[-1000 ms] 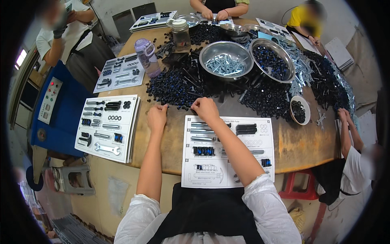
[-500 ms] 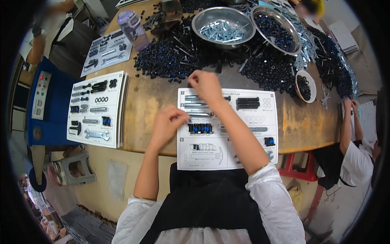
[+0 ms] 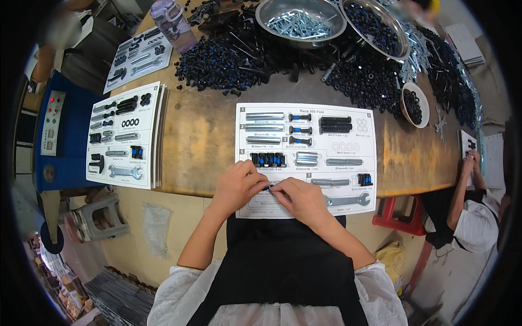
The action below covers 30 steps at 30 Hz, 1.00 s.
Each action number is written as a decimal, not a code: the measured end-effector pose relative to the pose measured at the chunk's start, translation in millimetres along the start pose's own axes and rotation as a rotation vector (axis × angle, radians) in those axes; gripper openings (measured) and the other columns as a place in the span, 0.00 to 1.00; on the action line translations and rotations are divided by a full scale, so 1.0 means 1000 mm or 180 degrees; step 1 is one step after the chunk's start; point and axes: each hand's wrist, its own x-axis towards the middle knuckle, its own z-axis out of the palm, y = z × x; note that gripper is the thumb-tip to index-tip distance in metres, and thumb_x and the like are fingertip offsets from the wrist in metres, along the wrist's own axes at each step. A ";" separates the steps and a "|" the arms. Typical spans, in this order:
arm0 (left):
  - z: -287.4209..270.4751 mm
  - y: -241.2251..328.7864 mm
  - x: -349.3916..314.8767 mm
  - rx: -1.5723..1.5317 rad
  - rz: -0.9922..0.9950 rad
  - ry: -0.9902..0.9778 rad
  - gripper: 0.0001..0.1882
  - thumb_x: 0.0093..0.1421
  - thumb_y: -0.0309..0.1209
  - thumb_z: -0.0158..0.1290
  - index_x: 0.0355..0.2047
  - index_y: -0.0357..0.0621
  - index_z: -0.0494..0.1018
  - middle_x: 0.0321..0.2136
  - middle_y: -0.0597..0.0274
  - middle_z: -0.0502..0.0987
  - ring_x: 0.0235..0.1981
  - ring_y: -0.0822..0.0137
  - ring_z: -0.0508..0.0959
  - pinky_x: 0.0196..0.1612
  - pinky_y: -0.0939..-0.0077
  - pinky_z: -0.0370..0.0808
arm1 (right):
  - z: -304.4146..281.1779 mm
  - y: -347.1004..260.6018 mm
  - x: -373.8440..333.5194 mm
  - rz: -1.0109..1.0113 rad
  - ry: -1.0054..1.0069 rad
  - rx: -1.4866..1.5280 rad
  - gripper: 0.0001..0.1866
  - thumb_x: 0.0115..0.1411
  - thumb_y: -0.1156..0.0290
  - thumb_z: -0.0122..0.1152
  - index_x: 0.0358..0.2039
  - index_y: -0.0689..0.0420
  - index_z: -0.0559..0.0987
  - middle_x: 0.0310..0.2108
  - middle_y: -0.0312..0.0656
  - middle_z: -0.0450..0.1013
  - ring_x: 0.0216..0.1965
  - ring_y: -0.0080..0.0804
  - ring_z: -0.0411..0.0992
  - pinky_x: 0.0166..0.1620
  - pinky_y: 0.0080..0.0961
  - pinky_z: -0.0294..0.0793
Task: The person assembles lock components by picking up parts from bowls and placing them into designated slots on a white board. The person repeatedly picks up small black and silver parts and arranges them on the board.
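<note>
Worn brown table — black bolt heap, printed card, purple bottle, pale wrench.

A bottle with a purple lid is set on the counter. At the left, a blue machine is fitted with a control panel. On the floor, a grey stool and some clear plastic are seen; a red stool is partly hidden by the counter's edge.
</note>
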 end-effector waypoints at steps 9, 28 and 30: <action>-0.013 -0.012 0.004 -0.0171 -0.0394 0.0321 0.05 0.55 0.34 0.63 0.29 0.49 0.80 0.26 0.65 0.72 0.28 0.64 0.75 0.30 0.70 0.70 | -0.010 -0.017 0.014 0.0635 -0.0192 0.0407 0.05 0.57 0.70 0.66 0.34 0.51 0.79 0.30 0.35 0.74 0.29 0.35 0.76 0.29 0.28 0.75; -0.016 -0.113 0.144 0.0528 -0.2710 0.1047 0.15 0.55 0.43 0.59 0.31 0.45 0.83 0.32 0.46 0.82 0.37 0.45 0.82 0.41 0.55 0.77 | 0.064 0.065 0.217 -0.0270 0.0611 -0.0794 0.02 0.52 0.68 0.63 0.25 0.50 0.81 0.26 0.40 0.77 0.32 0.40 0.78 0.33 0.37 0.76; -0.017 -0.103 0.143 0.0754 -0.2860 0.0955 0.16 0.58 0.45 0.57 0.31 0.46 0.83 0.34 0.47 0.82 0.39 0.46 0.82 0.43 0.54 0.77 | 0.048 0.043 0.204 0.0192 0.0519 -0.0278 0.05 0.51 0.67 0.66 0.29 0.51 0.83 0.28 0.38 0.80 0.32 0.40 0.79 0.35 0.36 0.76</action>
